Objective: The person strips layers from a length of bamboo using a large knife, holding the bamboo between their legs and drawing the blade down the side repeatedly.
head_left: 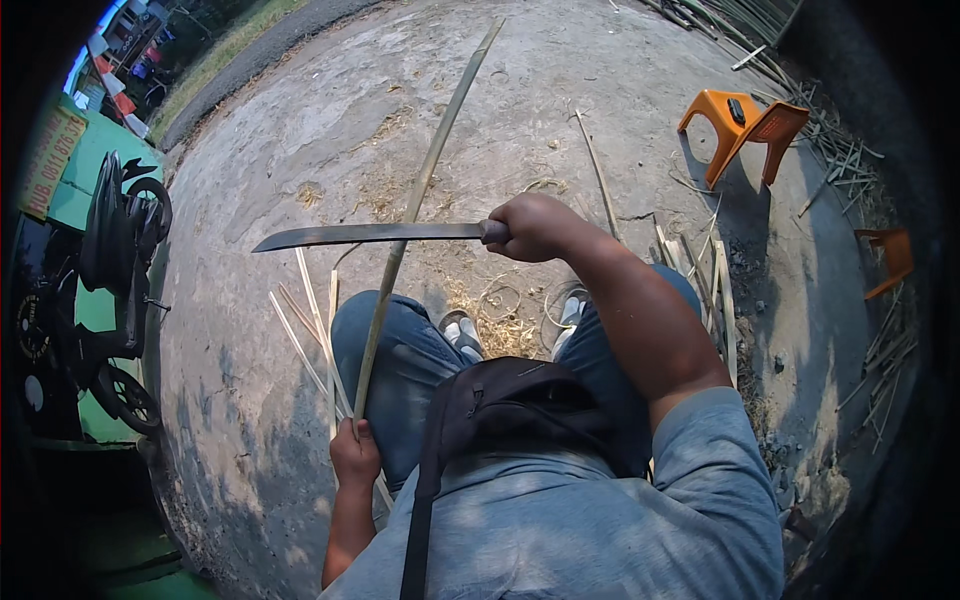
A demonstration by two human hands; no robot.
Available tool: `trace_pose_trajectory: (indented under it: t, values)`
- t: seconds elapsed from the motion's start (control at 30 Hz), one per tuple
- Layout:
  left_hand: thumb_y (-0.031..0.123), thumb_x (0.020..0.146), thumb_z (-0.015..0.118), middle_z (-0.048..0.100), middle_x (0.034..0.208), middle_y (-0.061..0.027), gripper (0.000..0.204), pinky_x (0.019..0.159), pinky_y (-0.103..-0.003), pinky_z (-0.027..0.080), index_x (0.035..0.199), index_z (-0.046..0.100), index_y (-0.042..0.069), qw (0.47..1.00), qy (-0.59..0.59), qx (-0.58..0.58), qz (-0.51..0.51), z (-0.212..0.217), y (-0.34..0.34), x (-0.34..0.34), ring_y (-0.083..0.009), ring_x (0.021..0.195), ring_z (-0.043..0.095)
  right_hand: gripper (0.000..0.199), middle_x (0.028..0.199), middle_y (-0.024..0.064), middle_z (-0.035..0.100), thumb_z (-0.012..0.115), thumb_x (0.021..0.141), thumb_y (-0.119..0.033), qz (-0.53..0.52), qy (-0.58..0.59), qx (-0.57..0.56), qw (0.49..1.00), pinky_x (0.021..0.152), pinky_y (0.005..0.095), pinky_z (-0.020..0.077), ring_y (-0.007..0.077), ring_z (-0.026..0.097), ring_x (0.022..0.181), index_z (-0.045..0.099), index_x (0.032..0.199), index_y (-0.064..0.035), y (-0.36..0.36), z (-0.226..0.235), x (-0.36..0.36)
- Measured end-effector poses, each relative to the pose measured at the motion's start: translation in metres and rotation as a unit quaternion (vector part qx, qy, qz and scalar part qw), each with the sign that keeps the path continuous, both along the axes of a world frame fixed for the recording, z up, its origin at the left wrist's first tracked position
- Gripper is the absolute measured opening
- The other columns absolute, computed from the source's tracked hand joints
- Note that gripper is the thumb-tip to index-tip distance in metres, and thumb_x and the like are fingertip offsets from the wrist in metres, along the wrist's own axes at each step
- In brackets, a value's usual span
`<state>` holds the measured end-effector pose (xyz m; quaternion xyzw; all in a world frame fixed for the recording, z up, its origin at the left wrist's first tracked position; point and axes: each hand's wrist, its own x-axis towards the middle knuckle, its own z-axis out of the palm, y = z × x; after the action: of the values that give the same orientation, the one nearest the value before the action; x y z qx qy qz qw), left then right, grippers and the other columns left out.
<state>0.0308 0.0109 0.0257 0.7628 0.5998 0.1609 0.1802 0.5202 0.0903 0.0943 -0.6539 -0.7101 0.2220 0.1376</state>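
Our left hand [354, 452] grips the bamboo strip [420, 200], our right hand [535, 228] clenches the machete [370, 235]; we think the blade may slip toward our knee [385, 340]

Right hand [530, 228] is clenched around the handle of a long machete [365, 235], blade pointing out to the person's left, lying across a long bamboo strip [420, 200]. Left hand [355, 455] grips the strip's near end beside the left thigh, and the strip runs up and away over the concrete ground [330, 120]. Thin bamboo slivers [305, 330] lie just left of the knee, with shavings between the feet. An orange plastic stool [740, 125] stands well apart at upper right; a motorcycle [115, 290] is parked at far left.
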Motion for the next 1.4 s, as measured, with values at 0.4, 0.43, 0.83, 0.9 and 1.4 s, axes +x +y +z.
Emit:
trace_pose_trajectory:
  t: [0.4,0.43,0.83,0.9,1.4]
  values:
    - [0.068,0.107,0.040,0.062,0.073,-0.0289,0.072,0.065,-0.059,0.048,0.086,0.057,0.001,1.000,0.011,0.011,-0.002,0.000,0.000,0.000,-0.0571,0.078,0.063,0.021,0.091,0.0135,0.076,0.076,0.085,-0.030,0.048,-0.024,0.020,0.998,0.080,0.0491,0.0579,0.0367,0.074,0.090,0.078,0.100,-0.0151,-0.013,0.004,-0.028]
    - [0.068,0.107,0.040,0.062,0.073,-0.0289,0.072,0.065,-0.059,0.048,0.086,0.057,0.001,1.000,0.013,0.011,-0.002,-0.001,0.001,0.001,-0.0571,0.078,0.063,0.021,0.096,0.0121,0.077,0.073,0.084,-0.030,0.060,-0.046,-0.007,0.997,0.084,0.0483,0.0591,0.0345,0.075,0.096,0.080,0.100,-0.0176,-0.014,0.007,-0.033]
    - [0.067,0.107,0.042,0.062,0.073,-0.0290,0.071,0.065,-0.059,0.048,0.084,0.056,0.002,0.999,0.011,0.030,0.003,-0.006,0.001,0.002,-0.0571,0.078,0.063,0.026,0.097,0.0141,0.078,0.077,0.090,-0.034,-0.057,0.035,0.010,0.998,0.084,0.0473,0.0579,0.0366,0.074,0.094,0.080,0.107,-0.0152,0.001,-0.011,0.021]
    - [0.067,0.107,0.042,0.061,0.073,-0.0293,0.071,0.065,-0.059,0.048,0.084,0.056,0.002,1.000,0.016,0.024,0.005,-0.003,0.001,0.003,-0.0573,0.078,0.063,0.027,0.101,0.0148,0.078,0.076,0.090,-0.034,-0.094,0.057,0.010,0.994,0.086,0.0470,0.0574,0.0358,0.074,0.097,0.079,0.109,-0.0154,0.000,-0.009,0.022]
    - [0.065,0.107,0.041,0.062,0.074,-0.0287,0.069,0.066,-0.059,0.048,0.087,0.058,0.001,1.000,0.005,0.023,-0.003,-0.013,0.004,-0.003,-0.0565,0.079,0.064,0.018,0.087,0.0135,0.075,0.076,0.084,-0.031,0.084,-0.054,0.063,0.993,0.080,0.0496,0.0586,0.0359,0.074,0.089,0.078,0.092,-0.0155,-0.015,0.013,-0.025]
